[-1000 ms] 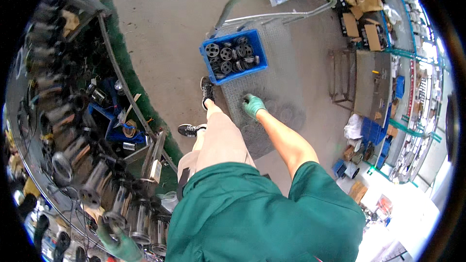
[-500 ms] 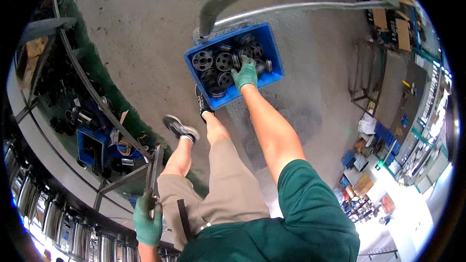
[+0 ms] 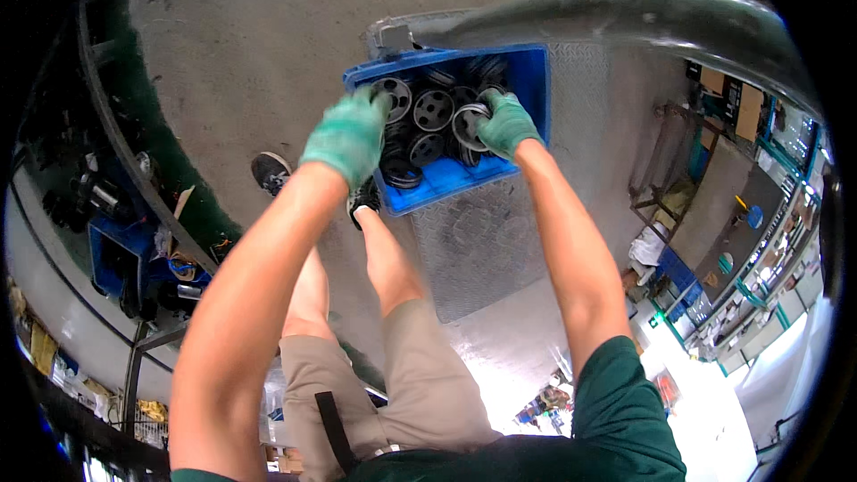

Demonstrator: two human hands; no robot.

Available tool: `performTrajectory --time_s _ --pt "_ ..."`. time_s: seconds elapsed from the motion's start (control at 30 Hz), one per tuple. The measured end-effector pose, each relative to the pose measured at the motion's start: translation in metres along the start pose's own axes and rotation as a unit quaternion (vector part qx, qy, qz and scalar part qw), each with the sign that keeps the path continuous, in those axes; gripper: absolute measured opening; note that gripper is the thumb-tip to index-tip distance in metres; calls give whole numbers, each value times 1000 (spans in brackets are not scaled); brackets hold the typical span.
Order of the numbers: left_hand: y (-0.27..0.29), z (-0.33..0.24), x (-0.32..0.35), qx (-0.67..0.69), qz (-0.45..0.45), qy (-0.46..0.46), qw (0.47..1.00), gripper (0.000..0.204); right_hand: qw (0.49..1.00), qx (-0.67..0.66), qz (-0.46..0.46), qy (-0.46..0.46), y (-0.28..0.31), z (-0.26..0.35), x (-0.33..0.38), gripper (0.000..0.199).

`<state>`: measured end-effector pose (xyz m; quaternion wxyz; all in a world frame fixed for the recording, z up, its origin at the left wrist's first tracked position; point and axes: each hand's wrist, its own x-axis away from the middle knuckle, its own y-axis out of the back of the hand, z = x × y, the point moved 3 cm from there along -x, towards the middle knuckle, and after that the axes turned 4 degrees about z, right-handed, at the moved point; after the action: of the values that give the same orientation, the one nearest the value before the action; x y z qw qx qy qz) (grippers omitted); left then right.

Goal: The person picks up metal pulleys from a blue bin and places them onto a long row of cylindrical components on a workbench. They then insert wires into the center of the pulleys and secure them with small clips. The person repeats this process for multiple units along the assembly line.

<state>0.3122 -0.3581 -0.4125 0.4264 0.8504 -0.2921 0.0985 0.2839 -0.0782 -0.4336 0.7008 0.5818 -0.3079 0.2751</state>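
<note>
A blue crate [image 3: 446, 180] holds several round dark metal pulleys with holes in their faces. My right hand [image 3: 507, 127], in a green glove, is closed on a grey-faced pulley [image 3: 470, 128] at the crate's right side. My left hand [image 3: 346, 134], gloved the same, reaches over the crate's left edge beside another pulley [image 3: 393, 100]. Motion smears its fingers, so its grip on that pulley is unclear. More pulleys, such as one in the middle [image 3: 433, 111], lie stacked between my hands.
The crate stands on a platform cart [image 3: 486, 245] with a patterned metal deck. Its thick tubular handle [image 3: 616, 13] arches across the far right. Left of me is a metal frame [image 3: 134, 161] with a small blue bin [image 3: 120, 254]. A metal rack [image 3: 669, 156] and boxes [image 3: 741, 107] stand right.
My left hand has come up from low beside my leg to the crate's left side. My right hand has shifted right and now grips a pulley. The view has moved closer.
</note>
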Motion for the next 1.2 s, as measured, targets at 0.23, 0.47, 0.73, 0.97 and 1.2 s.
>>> performTrajectory --time_s 0.23,0.47,0.73,0.97,1.2 --pt "-11 -20 -71 -172 53 -41 983 29 921 -303 245 3 -47 7 20 71" --pt "-22 -26 -63 -130 133 -8 983 36 899 -393 189 -34 -153 18 -32 59" --pt "-38 -10 -53 -192 114 -39 974 46 825 -446 299 -177 -77 63 -2 38" --pt "-45 2 -63 -242 64 -93 964 40 915 -353 196 -9 -122 11 26 52" --pt "-34 -16 -78 -157 50 25 986 29 626 -759 156 -85 -58 6 160 63"
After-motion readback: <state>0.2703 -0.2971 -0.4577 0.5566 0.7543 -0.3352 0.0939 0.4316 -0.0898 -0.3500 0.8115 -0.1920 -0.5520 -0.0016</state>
